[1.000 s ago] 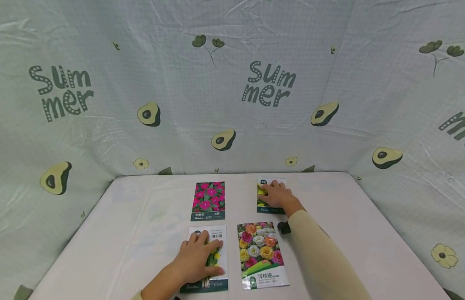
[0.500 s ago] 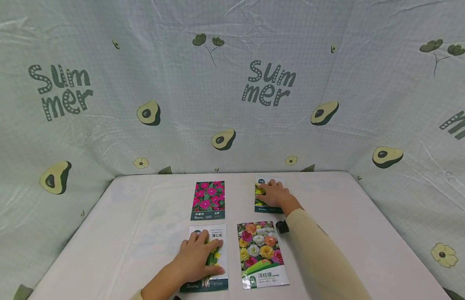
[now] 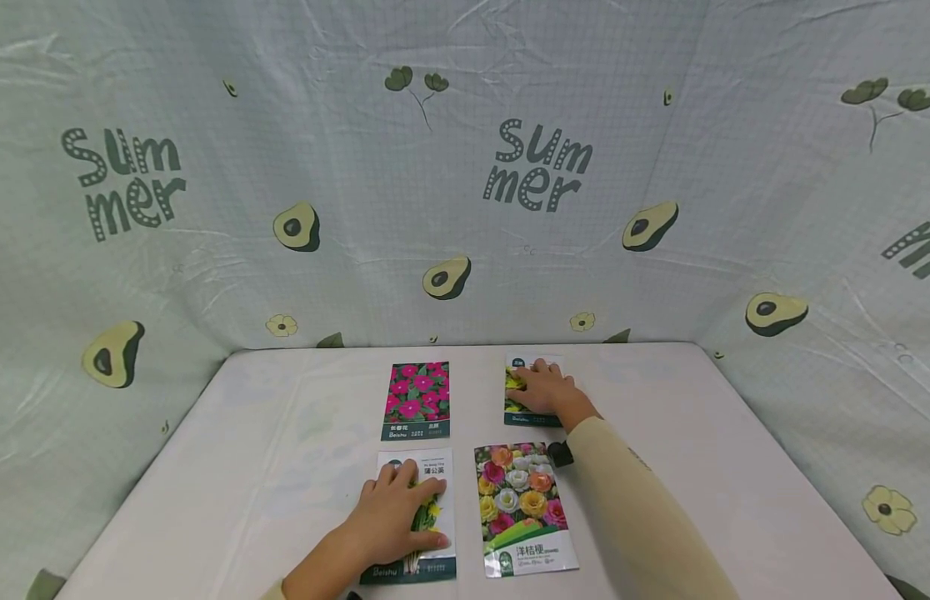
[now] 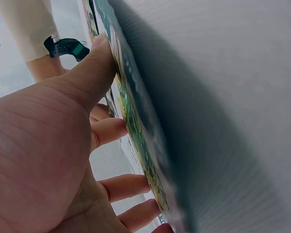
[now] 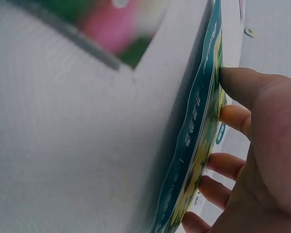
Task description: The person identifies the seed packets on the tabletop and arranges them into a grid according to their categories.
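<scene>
My left hand [image 3: 390,512] rests spread on a white and dark green seed packet [image 3: 438,463] with a yellow-flowered plant on it, at the near left of the group. In the left wrist view its thumb and fingertips press on the face of that packet [image 4: 132,114], which lies flat on the table. At the far right of the group, my right hand [image 3: 546,388] lies over another seed packet [image 3: 531,419] with yellow flowers and a dark green lower band. The right wrist view has its fingertips touching the front of this packet [image 5: 196,121].
A seed packet with pink flowers [image 3: 418,396] lies at the back left. One with multicoloured blooms [image 3: 519,500] lies at the near right, beside my right sleeve [image 3: 637,500]. Behind the white table [image 3: 210,483] hangs a printed curtain [image 3: 360,167].
My right hand has slid slightly to the left, and the yellow-flowered packet beneath it has moved left too. The left hand and the other packets stay in place.
</scene>
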Motion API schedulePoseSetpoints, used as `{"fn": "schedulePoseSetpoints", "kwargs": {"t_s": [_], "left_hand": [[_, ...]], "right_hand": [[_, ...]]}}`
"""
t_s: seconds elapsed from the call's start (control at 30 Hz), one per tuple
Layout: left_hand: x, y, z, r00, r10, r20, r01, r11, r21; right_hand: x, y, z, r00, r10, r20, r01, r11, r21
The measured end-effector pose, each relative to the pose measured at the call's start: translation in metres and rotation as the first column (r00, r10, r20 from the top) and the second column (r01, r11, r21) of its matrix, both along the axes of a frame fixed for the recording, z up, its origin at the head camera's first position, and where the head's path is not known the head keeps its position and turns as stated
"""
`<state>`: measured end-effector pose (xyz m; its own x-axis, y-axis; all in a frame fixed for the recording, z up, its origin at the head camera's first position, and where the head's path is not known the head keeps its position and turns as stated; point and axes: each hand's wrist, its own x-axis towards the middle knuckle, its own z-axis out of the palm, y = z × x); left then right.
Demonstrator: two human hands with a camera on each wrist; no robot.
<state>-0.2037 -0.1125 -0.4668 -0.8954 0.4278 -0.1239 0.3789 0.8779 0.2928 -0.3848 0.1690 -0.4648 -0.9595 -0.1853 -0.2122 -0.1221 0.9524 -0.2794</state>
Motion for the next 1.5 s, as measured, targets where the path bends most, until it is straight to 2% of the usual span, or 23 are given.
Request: {"fn": "schedulePoseSetpoints", "kwargs": {"t_s": [0.87, 1.5], "left_hand": [[-0.002, 0.0, -0.004, 1.0, 0.016, 0.008, -0.016, 1.0, -0.008], [-0.003, 0.0, -0.002, 1.0, 0.016, 0.016, -0.016, 1.0, -0.008]], "right_hand": [[0.005, -0.011, 0.002, 0.999, 0.045, 0.01, -0.045, 0.999, -0.025], [0.007, -0.024, 0.006, 0.998, 0.056, 0.016, -0.056, 0.998, -0.021]]}}
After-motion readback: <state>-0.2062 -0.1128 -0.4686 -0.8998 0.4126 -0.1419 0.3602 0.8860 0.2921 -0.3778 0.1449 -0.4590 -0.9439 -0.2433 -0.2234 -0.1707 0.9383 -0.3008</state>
